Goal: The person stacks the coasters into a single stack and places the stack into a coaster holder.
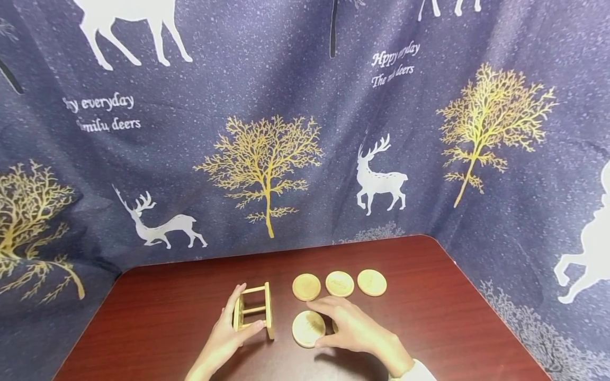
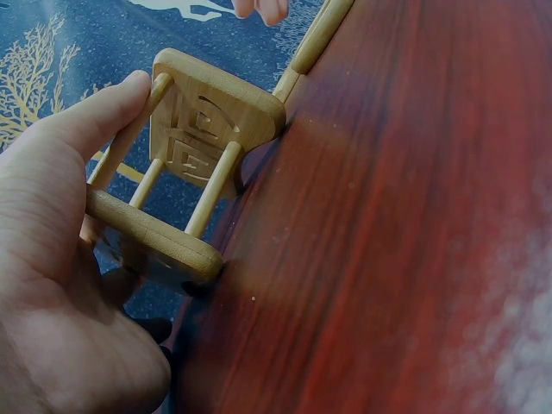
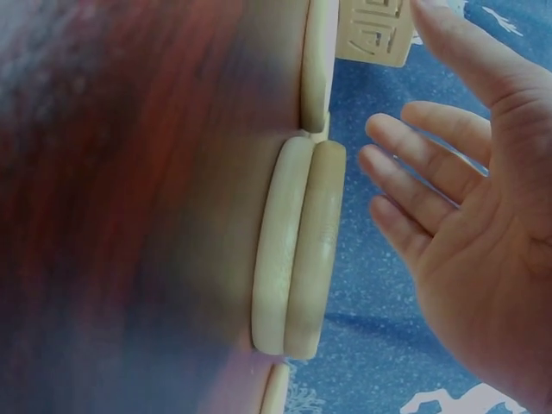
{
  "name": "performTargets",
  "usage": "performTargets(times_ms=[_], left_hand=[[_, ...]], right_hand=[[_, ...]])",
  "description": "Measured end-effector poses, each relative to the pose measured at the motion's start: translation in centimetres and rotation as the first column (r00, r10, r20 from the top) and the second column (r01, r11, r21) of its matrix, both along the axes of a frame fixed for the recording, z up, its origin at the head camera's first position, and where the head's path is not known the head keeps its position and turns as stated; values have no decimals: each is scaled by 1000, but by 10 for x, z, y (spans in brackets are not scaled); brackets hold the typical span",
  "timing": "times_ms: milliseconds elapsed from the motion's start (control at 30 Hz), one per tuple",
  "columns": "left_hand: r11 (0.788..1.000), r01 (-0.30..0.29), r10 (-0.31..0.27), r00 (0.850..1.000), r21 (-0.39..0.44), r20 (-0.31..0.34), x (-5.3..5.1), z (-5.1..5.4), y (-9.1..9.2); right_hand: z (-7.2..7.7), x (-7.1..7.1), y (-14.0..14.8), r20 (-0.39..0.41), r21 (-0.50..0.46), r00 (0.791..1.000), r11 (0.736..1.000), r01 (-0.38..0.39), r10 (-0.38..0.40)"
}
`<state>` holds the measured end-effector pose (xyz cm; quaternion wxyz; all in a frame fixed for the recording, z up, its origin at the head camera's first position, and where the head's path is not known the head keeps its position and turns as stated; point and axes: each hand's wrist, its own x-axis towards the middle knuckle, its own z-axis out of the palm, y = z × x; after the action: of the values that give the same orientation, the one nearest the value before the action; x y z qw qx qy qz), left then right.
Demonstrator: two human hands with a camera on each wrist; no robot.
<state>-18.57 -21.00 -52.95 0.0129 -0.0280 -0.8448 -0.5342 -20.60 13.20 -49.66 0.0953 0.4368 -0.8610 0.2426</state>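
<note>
My left hand (image 1: 226, 327) grips a small wooden coaster holder (image 1: 268, 312), two end plates joined by thin rods. In the left wrist view, carved openings show in the far plate of the holder (image 2: 194, 121). My right hand (image 1: 355, 328) hovers over the near coasters, fingers spread and nothing held. A round wooden coaster (image 1: 307, 329) lies beside its thumb; whether they touch I cannot tell. Another coaster (image 1: 335, 326) is mostly hidden beneath that hand. The right wrist view shows two coasters (image 3: 297, 250) edge-on, one against the other, apart from the fingers.
Three more round coasters lie in a row farther back: a left one (image 1: 306, 287), a middle one (image 1: 340, 284) and a right one (image 1: 372, 282). Beneath everything is a reddish-brown table (image 1: 167, 312). A dark blue cloth (image 1: 295, 79) with deer and trees hangs behind it.
</note>
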Motion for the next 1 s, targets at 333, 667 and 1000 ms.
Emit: performTargets(times_ms=[333, 667, 1000], left_hand=[[1000, 0, 0, 1000, 5, 6, 0, 1, 0], [1000, 1, -1, 1000, 2, 12, -1, 1, 0], [1000, 2, -2, 1000, 1, -5, 0, 1, 0]], right_hand=[[-1, 0, -4, 10, 26, 1000, 999, 26, -26], [2, 0, -9, 70, 60, 994, 995, 79, -83], [3, 0, -13, 102, 101, 986, 988, 119, -129]])
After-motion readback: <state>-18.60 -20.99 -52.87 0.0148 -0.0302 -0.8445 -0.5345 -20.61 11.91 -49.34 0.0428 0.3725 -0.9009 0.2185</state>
